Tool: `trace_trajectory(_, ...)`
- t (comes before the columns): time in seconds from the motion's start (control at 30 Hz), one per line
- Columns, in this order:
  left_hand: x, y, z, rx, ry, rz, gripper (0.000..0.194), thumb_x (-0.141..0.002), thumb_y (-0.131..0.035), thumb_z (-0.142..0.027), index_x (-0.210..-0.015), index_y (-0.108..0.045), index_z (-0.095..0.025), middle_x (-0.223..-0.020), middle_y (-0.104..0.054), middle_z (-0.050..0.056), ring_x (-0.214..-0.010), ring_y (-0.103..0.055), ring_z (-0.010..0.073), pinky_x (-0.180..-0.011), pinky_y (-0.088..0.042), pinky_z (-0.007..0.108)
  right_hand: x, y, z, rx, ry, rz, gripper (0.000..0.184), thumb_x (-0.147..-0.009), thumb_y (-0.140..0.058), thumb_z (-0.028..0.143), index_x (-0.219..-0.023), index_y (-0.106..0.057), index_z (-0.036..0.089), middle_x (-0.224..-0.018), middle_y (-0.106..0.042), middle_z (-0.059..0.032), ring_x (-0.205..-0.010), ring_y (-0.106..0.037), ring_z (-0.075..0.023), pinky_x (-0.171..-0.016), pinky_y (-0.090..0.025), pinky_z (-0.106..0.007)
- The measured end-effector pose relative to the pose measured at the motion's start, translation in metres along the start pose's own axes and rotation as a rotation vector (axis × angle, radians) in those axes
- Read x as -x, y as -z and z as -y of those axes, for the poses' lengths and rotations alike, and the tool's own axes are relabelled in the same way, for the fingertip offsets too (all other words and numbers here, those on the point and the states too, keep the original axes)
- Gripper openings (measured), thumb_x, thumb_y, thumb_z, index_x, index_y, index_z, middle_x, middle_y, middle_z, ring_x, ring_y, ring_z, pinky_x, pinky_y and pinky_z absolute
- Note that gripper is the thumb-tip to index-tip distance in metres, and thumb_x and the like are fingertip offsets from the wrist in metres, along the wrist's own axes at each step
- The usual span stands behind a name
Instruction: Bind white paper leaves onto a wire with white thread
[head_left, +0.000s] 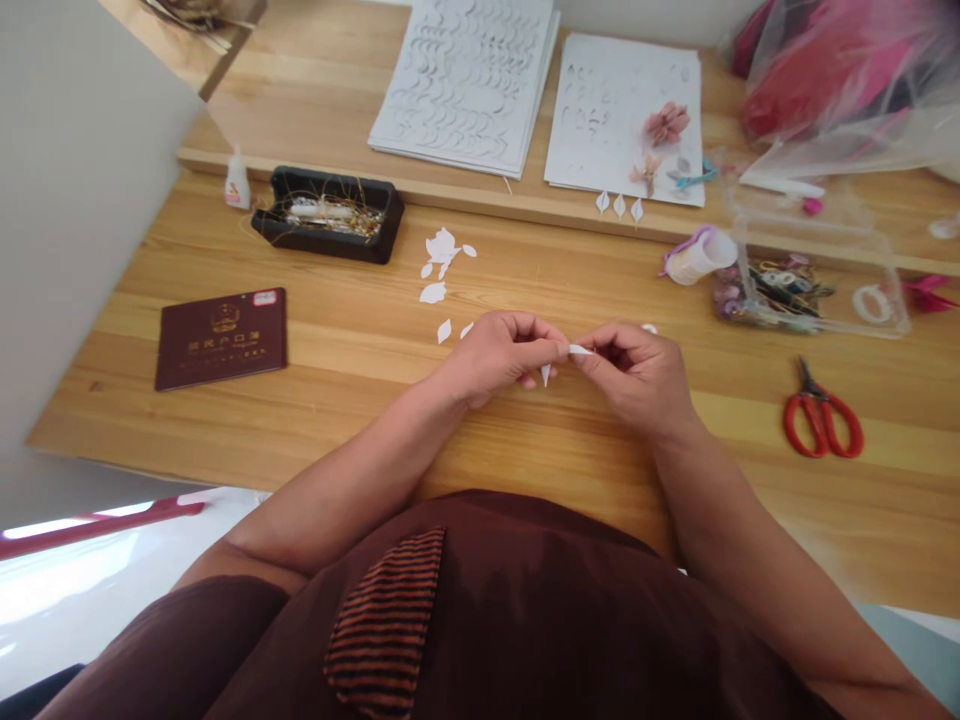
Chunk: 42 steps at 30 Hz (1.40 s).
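Note:
Above the middle of the table, my left hand (504, 358) and my right hand (639, 380) meet at the fingertips. A small white leaf-shaped paper piece (580, 350) is pinched between them, its inner end hidden by the left thumb and finger. Below the left fingers a second pointed white piece (546, 376) hangs down, and the left hand appears to hold it too. Left of my hands lie loose white leaf cut-outs (444, 330), with a larger cluster of white cut-outs (441, 246) farther back. One white bit (649, 328) shows just behind the right hand.
Red-handled scissors (823, 420) lie at right, before a clear plastic box (892, 310) of threads and beads. A white cylinder (701, 256) stands nearby. Left are a black tray (382, 225), a glue bottle (237, 185) and a maroon booklet (223, 340). Printed sheets (465, 90) lie behind.

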<state>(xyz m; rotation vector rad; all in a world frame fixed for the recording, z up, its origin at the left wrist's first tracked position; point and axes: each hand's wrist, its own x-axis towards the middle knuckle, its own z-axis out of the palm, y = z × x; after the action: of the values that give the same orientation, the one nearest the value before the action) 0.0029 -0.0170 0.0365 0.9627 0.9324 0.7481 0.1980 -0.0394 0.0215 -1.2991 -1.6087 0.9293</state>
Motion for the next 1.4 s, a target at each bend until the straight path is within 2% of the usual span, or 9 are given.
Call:
trace_trajectory(0.17, -0.004, 0.0, 0.002, 0.052, -0.077, -0.141, 0.012, -0.078, -0.076, -0.022, -0.072, -0.068, -0.014, -0.066, -0.068, 0.001, -0.055, -0.057, 0.0062, -0.046, -0.041, 0.017, 0.008, -0.005, 0.008, 0.14, 0.143, 0.051, 0.005, -0.089, -0.073, 0.022, -0.086, -0.076, 0.024, -0.081, -0.076, -0.0006, -0.064, -0.06, -0.0145, -0.06, -0.046, -0.031)
trace_trajectory(0.27, -0.004, 0.0, 0.001, -0.006, -0.084, -0.18, 0.011, -0.079, -0.074, -0.019, -0.073, -0.068, -0.014, -0.066, -0.068, 0.0, -0.052, -0.055, 0.0055, -0.047, -0.043, 0.017, 0.01, -0.006, 0.016, 0.278, 0.283, 0.013, 0.01, -0.087, -0.071, 0.017, -0.084, -0.074, 0.026, -0.073, -0.072, 0.001, -0.058, -0.056, -0.0138, -0.058, -0.045, -0.031)
trace_trajectory(0.43, -0.003, 0.0, 0.001, -0.119, -0.051, -0.176, 0.013, -0.08, -0.075, -0.018, -0.072, -0.066, -0.014, -0.06, -0.066, -0.001, -0.046, -0.053, 0.0049, -0.045, -0.042, 0.017, 0.009, -0.001, 0.025, 0.368, 0.365, -0.092, 0.012, -0.089, -0.07, 0.018, -0.085, -0.074, 0.028, -0.068, -0.069, 0.0005, -0.055, -0.053, -0.0141, -0.055, -0.043, -0.032)
trace_trajectory(0.57, 0.0, -0.001, -0.001, -0.178, -0.001, -0.125, 0.013, -0.082, -0.073, -0.017, -0.072, -0.066, -0.014, -0.058, -0.064, -0.002, -0.047, -0.054, 0.0056, -0.048, -0.045, 0.018, 0.007, 0.002, 0.024, 0.405, 0.401, -0.151, 0.009, -0.09, -0.069, 0.021, -0.084, -0.074, 0.027, -0.066, -0.068, 0.0007, -0.054, -0.052, -0.0142, -0.053, -0.042, -0.032)
trace_trajectory(0.77, 0.003, -0.003, -0.004, -0.188, 0.05, -0.038, 0.011, -0.082, -0.072, -0.013, -0.072, -0.067, -0.013, -0.058, -0.063, -0.002, -0.048, -0.054, 0.0048, -0.049, -0.044, 0.017, 0.005, 0.004, 0.015, 0.356, 0.308, -0.161, 0.005, -0.089, -0.073, 0.025, -0.085, -0.076, 0.024, -0.071, -0.069, 0.0001, -0.057, -0.054, -0.0135, -0.058, -0.045, -0.031)
trace_trajectory(0.93, 0.005, -0.003, -0.007, -0.127, 0.105, 0.015, 0.011, -0.08, -0.071, -0.01, -0.07, -0.067, -0.013, -0.057, -0.063, -0.002, -0.049, -0.054, 0.0047, -0.048, -0.044, 0.016, 0.0, 0.004, 0.008, 0.137, 0.119, -0.112, 0.003, -0.085, -0.076, 0.026, -0.087, -0.078, 0.024, -0.076, -0.074, -0.0011, -0.062, -0.06, -0.0141, -0.057, -0.046, -0.03)
trace_trajectory(1.1, 0.003, -0.002, -0.004, -0.027, 0.093, 0.075, 0.009, -0.078, -0.07, -0.01, -0.069, -0.069, -0.012, -0.06, -0.066, 0.0, -0.051, -0.056, 0.0051, -0.047, -0.043, 0.016, -0.005, 0.0, 0.005, -0.07, -0.06, -0.03, 0.002, -0.081, -0.077, 0.025, -0.08, -0.076, 0.023, -0.069, -0.071, 0.0, -0.055, -0.055, -0.0115, -0.051, -0.043, -0.027)
trace_trajectory(1.23, 0.0, -0.001, -0.002, 0.053, 0.032, -0.022, 0.009, -0.078, -0.074, -0.016, -0.071, -0.069, -0.013, -0.06, -0.065, -0.001, -0.049, -0.055, 0.0047, -0.047, -0.042, 0.016, -0.001, -0.003, 0.006, -0.047, -0.044, 0.015, 0.007, -0.082, -0.077, 0.025, -0.076, -0.075, 0.022, -0.067, -0.069, 0.001, -0.055, -0.053, -0.0109, -0.052, -0.041, -0.027)
trace_trajectory(1.4, -0.003, -0.001, -0.002, 0.051, -0.019, -0.164, 0.01, -0.078, -0.074, -0.017, -0.072, -0.067, -0.013, -0.06, -0.065, -0.002, -0.048, -0.054, 0.0045, -0.049, -0.044, 0.017, 0.007, -0.004, 0.01, 0.142, 0.103, -0.022, 0.004, -0.087, -0.074, 0.022, -0.083, -0.076, 0.023, -0.07, -0.071, 0.0006, -0.056, -0.052, -0.0115, -0.052, -0.04, -0.028)
